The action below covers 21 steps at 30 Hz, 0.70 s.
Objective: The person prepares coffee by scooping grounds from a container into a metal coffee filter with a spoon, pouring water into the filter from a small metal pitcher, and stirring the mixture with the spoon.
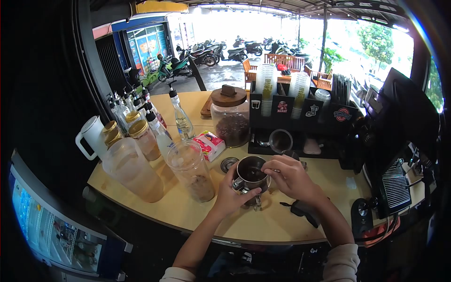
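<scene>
Head view: I see the metal cup (251, 170) mouth-up above the bench (331, 181), left hand (231, 196) wrapped round its side, right hand (292, 177) nearer the opening, half-curled at the right rim, though I can't tell whether it's pinching anything.

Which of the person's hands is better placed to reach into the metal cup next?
The right hand, probably: its fingers are at the rim, by the opening. The left hand grips the metal cup from the side, so it seems better suited to steadying.
</scene>
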Each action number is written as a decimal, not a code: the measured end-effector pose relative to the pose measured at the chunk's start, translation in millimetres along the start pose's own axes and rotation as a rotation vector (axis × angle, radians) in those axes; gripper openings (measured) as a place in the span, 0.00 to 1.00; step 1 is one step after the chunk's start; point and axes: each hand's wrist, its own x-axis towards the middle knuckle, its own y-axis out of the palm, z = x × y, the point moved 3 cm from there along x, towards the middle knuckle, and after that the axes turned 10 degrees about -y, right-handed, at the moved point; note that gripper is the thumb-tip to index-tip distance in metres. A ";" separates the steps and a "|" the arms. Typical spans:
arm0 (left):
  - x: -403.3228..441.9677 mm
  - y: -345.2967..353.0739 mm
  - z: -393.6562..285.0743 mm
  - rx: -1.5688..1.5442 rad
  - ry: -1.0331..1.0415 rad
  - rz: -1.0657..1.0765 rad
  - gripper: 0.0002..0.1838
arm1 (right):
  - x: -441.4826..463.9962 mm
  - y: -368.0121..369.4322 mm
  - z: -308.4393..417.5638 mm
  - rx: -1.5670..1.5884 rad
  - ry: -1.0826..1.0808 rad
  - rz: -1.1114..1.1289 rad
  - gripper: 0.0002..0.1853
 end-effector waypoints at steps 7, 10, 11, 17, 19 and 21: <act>1.3 -3.2 2.4 -0.020 -0.023 0.038 0.43 | -3.0 -1.6 -1.4 0.038 0.091 -0.026 0.03; 8.4 -15.0 3.4 -0.003 -0.053 0.112 0.44 | -1.2 -5.6 0.5 0.024 0.163 0.018 0.04; 9.1 -17.5 3.4 0.031 -0.072 0.163 0.45 | -1.0 -4.3 -1.8 -0.027 0.122 0.014 0.04; 5.3 -14.6 -39.7 0.343 -0.001 -0.047 0.47 | -2.5 -1.1 10.5 0.057 0.178 0.000 0.06; 9.8 -8.6 -44.9 0.364 -0.040 -0.028 0.46 | 2.4 -3.8 13.1 -0.146 0.115 0.039 0.06; 11.6 -8.3 -45.4 0.385 -0.079 -0.016 0.46 | 0.0 1.7 16.0 -0.107 0.122 0.043 0.06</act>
